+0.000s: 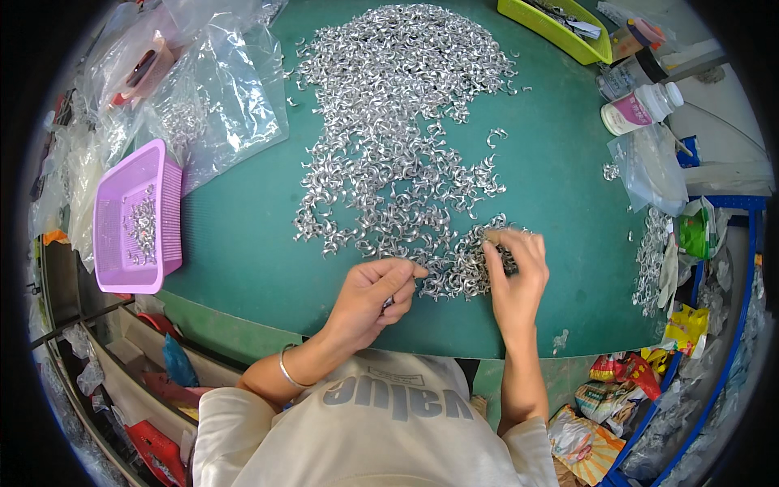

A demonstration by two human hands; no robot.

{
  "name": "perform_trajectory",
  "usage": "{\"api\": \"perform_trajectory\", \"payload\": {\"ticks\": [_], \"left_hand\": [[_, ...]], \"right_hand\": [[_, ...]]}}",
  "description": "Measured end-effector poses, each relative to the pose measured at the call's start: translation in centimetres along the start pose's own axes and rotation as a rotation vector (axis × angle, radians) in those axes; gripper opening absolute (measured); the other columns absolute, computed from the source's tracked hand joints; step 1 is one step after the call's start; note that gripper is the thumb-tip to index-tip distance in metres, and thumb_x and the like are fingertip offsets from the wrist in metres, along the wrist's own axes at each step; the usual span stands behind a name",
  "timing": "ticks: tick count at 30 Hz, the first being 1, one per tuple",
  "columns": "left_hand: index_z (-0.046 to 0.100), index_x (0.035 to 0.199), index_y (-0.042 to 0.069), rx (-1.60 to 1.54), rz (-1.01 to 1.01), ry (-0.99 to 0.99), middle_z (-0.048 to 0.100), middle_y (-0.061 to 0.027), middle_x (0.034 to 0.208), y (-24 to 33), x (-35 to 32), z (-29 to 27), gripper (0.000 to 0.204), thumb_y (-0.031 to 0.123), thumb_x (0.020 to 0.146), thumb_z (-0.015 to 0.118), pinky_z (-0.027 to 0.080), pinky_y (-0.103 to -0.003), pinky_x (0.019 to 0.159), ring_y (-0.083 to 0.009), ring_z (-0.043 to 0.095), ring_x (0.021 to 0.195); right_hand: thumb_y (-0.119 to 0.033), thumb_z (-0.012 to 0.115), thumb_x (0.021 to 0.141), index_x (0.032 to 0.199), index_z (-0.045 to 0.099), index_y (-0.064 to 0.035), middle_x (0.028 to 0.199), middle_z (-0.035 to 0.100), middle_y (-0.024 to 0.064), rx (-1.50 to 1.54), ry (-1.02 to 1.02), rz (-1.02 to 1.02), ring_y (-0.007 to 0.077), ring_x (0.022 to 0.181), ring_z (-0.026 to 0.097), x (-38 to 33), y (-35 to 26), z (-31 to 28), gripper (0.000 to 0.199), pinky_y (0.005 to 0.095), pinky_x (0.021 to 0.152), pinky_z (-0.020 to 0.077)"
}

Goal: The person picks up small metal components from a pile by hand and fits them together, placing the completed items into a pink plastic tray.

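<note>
Many small, shiny, curved metal pieces (381, 146) lie spread over the green tabletop (235, 243) in front of me. A denser heap of the pieces (466, 264) sits nearest me, between my hands. My left hand (375, 299) is at the heap's left edge, its fingers curled and its thumb and forefinger pointing to the right. A silvery bit of metal shows between the curled fingers. My right hand (519, 272) reaches over the heap's right side, thumb and fingertips drawn together in a pinch. Whatever lies between those fingertips is too small to make out.
A purple basket (172, 219) with some metal pieces stands at left, near clear plastic bags (235, 105). A yellow-green tray (560, 32) is at the far right, beyond a white bottle (641, 109). More pieces (652, 260) lie along the right edge.
</note>
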State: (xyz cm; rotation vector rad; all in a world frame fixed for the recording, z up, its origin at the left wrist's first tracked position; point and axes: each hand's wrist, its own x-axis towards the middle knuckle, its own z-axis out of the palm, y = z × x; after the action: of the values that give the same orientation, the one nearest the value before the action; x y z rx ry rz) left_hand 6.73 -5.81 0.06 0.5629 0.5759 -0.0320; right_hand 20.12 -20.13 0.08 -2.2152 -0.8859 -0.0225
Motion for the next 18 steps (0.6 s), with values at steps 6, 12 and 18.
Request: {"api": "perform_trajectory", "payload": {"ticks": [6,12,18], "left_hand": [[0.056,0.09,-0.002,0.061,-0.01,-0.015,0.04,0.0029,0.056,0.1,-0.1,0.7,0.021,0.018,0.09,0.049,0.02,-0.017,0.037,-0.0031,0.03,0.044],[0.056,0.091,-0.002,0.071,0.007,-0.001,0.04,0.0033,0.056,-0.1,-0.1,0.1,0.02,0.017,0.089,0.05,0.02,-0.017,0.038,-0.0029,0.03,0.045],[0.059,0.097,0.0,0.132,0.007,0.02,0.043,0.005,0.059,0.1,0.0,1.1,0.02,0.016,0.086,0.055,0.022,-0.017,0.041,-0.0019,0.033,0.049]], "right_hand": [[-0.007,0.065,0.07,0.085,0.06,-0.0042,0.08,0.055,0.0079,-0.331,-0.022,-0.112,0.0239,0.082,0.048,3.3,0.4,2.7,0.017,0.035,0.072,0.0331],[0.004,0.059,0.072,0.08,0.056,-0.0008,0.078,0.059,0.0071,0.04,0.025,0.027,0.0187,0.07,0.051,2.7,-1.0,1.5,0.01,0.0298,0.064,0.0382],[0.009,0.053,0.079,0.091,0.052,0.0021,0.09,0.059,0.0101,1.149,-0.091,0.468,0.0102,0.082,0.053,-1.1,-2.8,1.3,0.014,0.0231,0.072,0.0424]]}}
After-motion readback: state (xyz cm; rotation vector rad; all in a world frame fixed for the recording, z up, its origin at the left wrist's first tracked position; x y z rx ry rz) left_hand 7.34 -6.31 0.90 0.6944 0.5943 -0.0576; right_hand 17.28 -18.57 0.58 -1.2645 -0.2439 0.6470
